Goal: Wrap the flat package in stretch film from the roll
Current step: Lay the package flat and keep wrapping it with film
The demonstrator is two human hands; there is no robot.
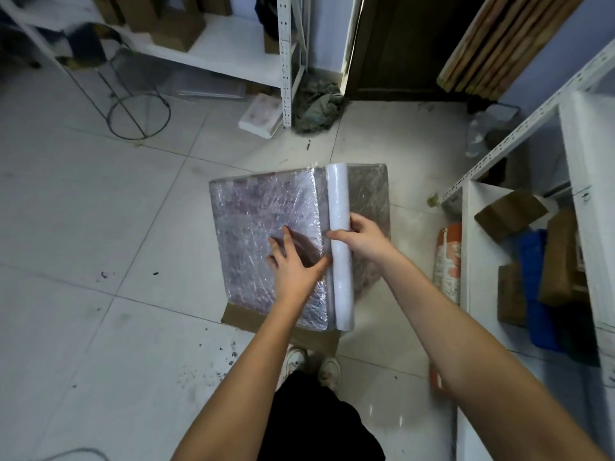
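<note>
The flat package lies in the middle of the view, covered in crinkled clear film, resting on a brown cardboard box. A white roll of stretch film lies lengthwise along the package's right part, with film running from it over the surface. My left hand presses flat on the film just left of the roll, fingers spread. My right hand grips the roll around its middle from the right side.
White metal shelving with boxes stands close on the right, an orange-white bag leaning by it. Another rack, a rag pile and a wire stool stand farther back. My feet are under the box's near edge.
</note>
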